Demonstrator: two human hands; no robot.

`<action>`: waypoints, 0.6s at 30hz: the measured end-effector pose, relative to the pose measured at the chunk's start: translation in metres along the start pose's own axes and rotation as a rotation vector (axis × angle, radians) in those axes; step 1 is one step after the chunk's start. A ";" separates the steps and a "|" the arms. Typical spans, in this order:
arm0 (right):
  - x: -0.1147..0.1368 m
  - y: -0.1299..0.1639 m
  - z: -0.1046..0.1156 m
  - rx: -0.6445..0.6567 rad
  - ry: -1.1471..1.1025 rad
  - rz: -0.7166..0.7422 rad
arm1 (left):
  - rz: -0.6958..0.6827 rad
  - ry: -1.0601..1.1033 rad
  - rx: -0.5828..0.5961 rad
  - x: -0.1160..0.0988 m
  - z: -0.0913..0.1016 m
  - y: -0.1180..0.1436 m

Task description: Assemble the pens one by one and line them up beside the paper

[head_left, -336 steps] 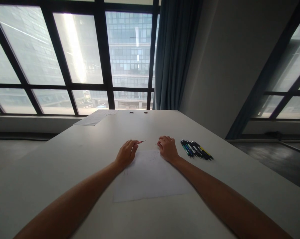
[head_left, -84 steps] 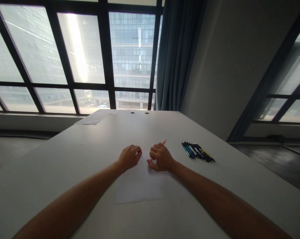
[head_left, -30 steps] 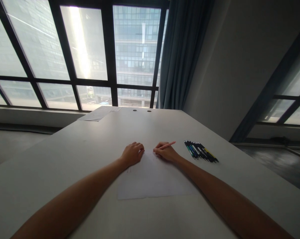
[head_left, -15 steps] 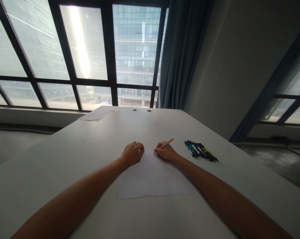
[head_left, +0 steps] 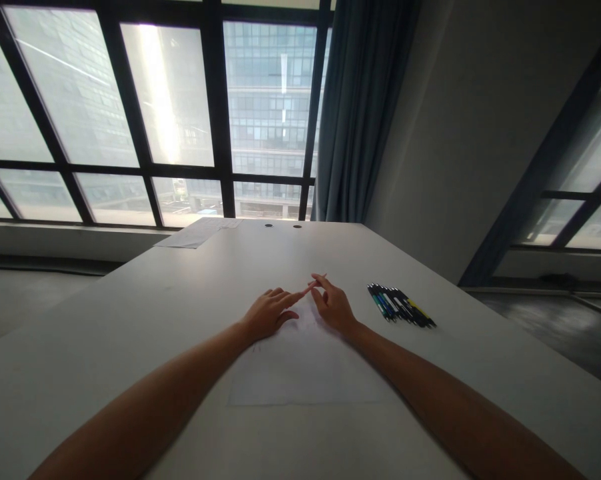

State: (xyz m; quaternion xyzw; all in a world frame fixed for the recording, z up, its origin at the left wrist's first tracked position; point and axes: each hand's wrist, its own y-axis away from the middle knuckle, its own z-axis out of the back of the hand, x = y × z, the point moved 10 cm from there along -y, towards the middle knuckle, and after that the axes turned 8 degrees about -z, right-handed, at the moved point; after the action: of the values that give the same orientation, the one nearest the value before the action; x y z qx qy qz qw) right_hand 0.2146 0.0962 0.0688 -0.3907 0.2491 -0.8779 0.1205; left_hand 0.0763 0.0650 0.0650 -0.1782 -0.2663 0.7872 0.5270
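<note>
Grey table under big windows, white sheet beneath both wrists. Right hand pinches thin pink pen at sheet's far edge, tip toward left hand. Left hand flat on paper, fingers spread, index stretched almost to pen. Row of pens lies right, well apart.
</note>
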 end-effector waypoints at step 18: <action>0.009 0.003 -0.010 0.122 0.070 0.044 | -0.056 0.150 0.113 -0.009 -0.011 0.001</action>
State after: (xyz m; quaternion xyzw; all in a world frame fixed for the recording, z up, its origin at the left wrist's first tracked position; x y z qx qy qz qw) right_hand 0.2010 0.0937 0.0671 -0.3463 0.2076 -0.9017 0.1547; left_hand 0.0857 0.0590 0.0557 -0.1990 -0.1860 0.7705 0.5763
